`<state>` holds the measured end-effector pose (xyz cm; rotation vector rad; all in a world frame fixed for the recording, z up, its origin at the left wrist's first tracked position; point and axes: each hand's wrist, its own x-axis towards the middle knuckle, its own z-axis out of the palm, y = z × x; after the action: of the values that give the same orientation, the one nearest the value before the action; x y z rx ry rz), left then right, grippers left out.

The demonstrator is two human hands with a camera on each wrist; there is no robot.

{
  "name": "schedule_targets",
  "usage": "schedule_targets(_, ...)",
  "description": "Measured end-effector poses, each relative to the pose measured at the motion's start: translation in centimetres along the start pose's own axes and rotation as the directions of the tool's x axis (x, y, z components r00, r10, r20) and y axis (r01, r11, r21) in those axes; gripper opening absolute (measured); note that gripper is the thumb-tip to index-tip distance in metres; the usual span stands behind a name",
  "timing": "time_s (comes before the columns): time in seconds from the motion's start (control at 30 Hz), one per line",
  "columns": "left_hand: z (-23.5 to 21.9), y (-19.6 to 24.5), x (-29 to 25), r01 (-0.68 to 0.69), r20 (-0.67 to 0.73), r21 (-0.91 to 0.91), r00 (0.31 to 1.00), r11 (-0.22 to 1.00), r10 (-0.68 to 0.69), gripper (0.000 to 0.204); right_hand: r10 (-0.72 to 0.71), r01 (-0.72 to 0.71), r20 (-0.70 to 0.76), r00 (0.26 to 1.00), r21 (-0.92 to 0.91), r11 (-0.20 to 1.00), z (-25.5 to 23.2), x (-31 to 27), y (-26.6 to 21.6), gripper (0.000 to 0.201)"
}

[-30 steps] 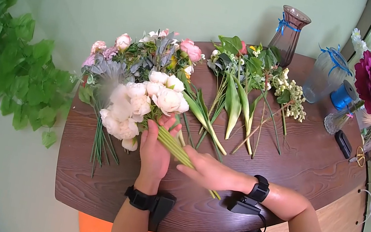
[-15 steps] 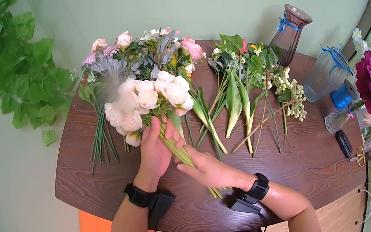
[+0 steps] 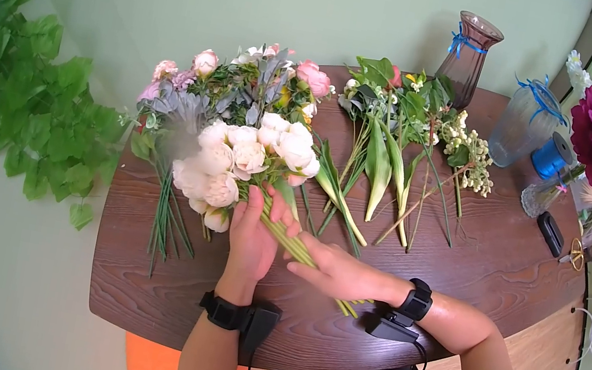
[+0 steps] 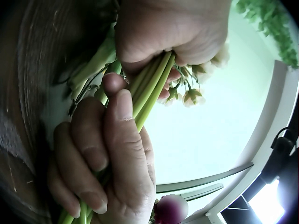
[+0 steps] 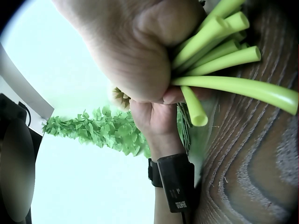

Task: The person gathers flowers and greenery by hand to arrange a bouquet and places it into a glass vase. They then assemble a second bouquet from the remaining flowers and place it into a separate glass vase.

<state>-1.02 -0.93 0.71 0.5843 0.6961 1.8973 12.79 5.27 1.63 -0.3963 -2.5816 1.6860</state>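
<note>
A bunch of cream-white peonies (image 3: 250,153) with bright green stems slants across the front left of the table in the head view. My left hand (image 3: 253,237) holds the stems just below the blooms, thumb in front and fingers behind. Lower down, my right hand (image 3: 335,270) grips the same stems (image 3: 286,239), its fingers curled round them in the left wrist view. In the right wrist view the cut stem ends (image 5: 233,60) fan out past my right hand, over the wooden table (image 5: 243,154).
Pink and lilac flowers (image 3: 251,82) lie behind the peonies, dark green stems below them. Leafy sprigs (image 3: 380,156) and berry stems (image 3: 467,156) fill the middle. At right stand a purple vase (image 3: 464,60), a clear vase (image 3: 519,133), blue ribbon (image 3: 552,155) and scissors (image 3: 577,254).
The peony heads have shifted a little to the right and up, and more lower stem ends show past my right hand. Both hands keep nearly the same place on the stems.
</note>
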Motion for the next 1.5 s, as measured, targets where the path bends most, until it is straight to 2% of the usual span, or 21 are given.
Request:
schedule_targets(0.07, 0.1, 0.0, 0.0, -0.002, -0.005, 0.004, 1.0, 1.0, 0.002, 0.027, -0.05, 0.051, -0.029, 0.998, 0.02, 0.999, 0.2, 0.1, 0.4, 0.029)
schedule_targets(0.2, 0.1, 0.1, -0.1, 0.011, -0.009, 0.007, 1.0, 1.0, -0.011, 0.028, -0.048, 0.048, -0.015, 0.999, 0.006, 0.999, 0.1, 0.0, 0.0, 0.029)
schedule_targets(0.3, -0.1, 0.1, -0.1, -0.001, -0.008, 0.011, 1.0, 1.0, 0.001, 0.028, -0.033, 0.033, 0.001, 0.999, -0.012, 0.999, 0.1, 0.0, -0.2, 0.029)
schedule_targets(0.4, -0.3, 0.0, 0.0, 0.009, 0.013, -0.033, 1.0, 0.999, -0.008, 0.027, 0.043, -0.043, -0.015, 0.999, 0.046, 0.998, 0.1, -0.1, -1.0, 0.029)
schedule_targets(0.63, -0.7, -0.1, 0.0, 0.0, 0.071, -0.041, 0.997, 0.999, 0.003, 0.027, 0.007, -0.005, -0.043, 0.999, 0.041, 0.999, 0.5, 0.0, -0.2, 0.029)
schedule_targets(0.77, -0.5, -0.2, 0.0, -0.007, 0.03, -0.045, 1.0, 0.999, 0.008, 0.027, 0.019, -0.015, -0.047, 0.999, 0.086, 0.996, 0.5, -0.1, 0.1, 0.028)
schedule_targets(0.87, -0.6, -0.3, 0.0, -0.006, 0.031, -0.059, 0.999, 0.998, 0.008, 0.027, -0.049, 0.053, -0.071, 0.996, 0.057, 0.997, 0.5, 0.0, 0.2, 0.027)
schedule_targets(0.93, -0.6, -0.4, 0.0, -0.017, 0.031, -0.07, 0.999, 0.997, 0.019, 0.027, 0.096, -0.097, 0.012, 0.995, 0.163, 0.982, 0.3, -0.1, -0.4, 0.026)
schedule_targets(0.97, -0.5, -0.3, -0.1, -0.007, 0.04, -0.071, 0.999, 0.997, 0.01, 0.027, 0.101, -0.1, 0.0, 0.995, 0.165, 0.981, 0.4, -0.1, -0.4, 0.026)
schedule_targets(1.03, 0.1, -0.1, -0.3, -0.037, -0.014, -0.077, 0.999, 0.996, 0.036, 0.028, 0.081, -0.079, -0.002, 0.997, 0.204, 0.976, 0.5, -0.1, 0.0, 0.027)
schedule_targets(1.07, 0.0, -0.1, -0.2, -0.06, -0.018, -0.061, 0.998, 0.996, 0.059, 0.028, -0.044, 0.053, -0.065, 0.997, 0.135, 0.989, 1.0, 0.4, 1.4, 0.028)
schedule_targets(1.1, -0.1, -0.1, -0.2, -0.089, -0.009, -0.029, 0.996, 0.996, 0.088, 0.028, -0.081, 0.095, -0.094, 0.992, 0.155, 0.983, 1.4, 0.3, 2.3, 0.027)
schedule_targets(1.17, 0.0, 0.2, -0.2, -0.121, -0.034, -0.088, 0.992, 0.989, 0.118, 0.027, -0.125, 0.137, -0.09, 0.988, 0.143, 0.98, 1.6, 0.5, 2.6, 0.025)
schedule_targets(1.23, -0.3, 0.6, -0.1, -0.132, -0.026, -0.11, 0.991, 0.985, 0.13, 0.026, -0.021, 0.015, 0.028, 0.999, 0.2, 0.98, 0.9, 0.2, 1.3, 0.024)
schedule_targets(1.43, -0.3, 0.6, 0.0, -0.136, -0.032, -0.083, 0.991, 0.987, 0.133, 0.027, -0.041, 0.035, 0.019, 0.999, 0.249, 0.968, 0.6, -0.1, 0.7, 0.023)
schedule_targets(1.5, -0.4, 0.5, 0.1, -0.123, 0.025, -0.086, 0.992, 0.989, 0.125, 0.027, -0.069, 0.061, 0.024, 0.997, 0.247, 0.967, 0.5, -0.2, 0.7, 0.024)
